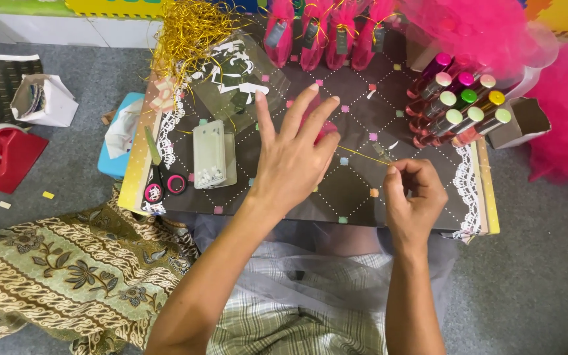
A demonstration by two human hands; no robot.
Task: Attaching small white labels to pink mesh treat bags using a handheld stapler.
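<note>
The left hand (294, 154) is spread open with all five fingers fanned over the board (363, 190), covering a pink bundle (327, 130) at the centre; the right hand (412, 194), at 4 o'clock from it, is closed in a pinch on one gold string (363, 156) stretched taut between the two hands. At 12 o'clock stand four wrapped pink packets (327, 33), at 2 o'clock lie roughly ten capped tubes (458, 108), at 9 o'clock lie one clear box (210, 153) and one pair of scissors (162, 181), and at 11 o'clock sits one tangle of gold ribbon (189, 33)
</note>
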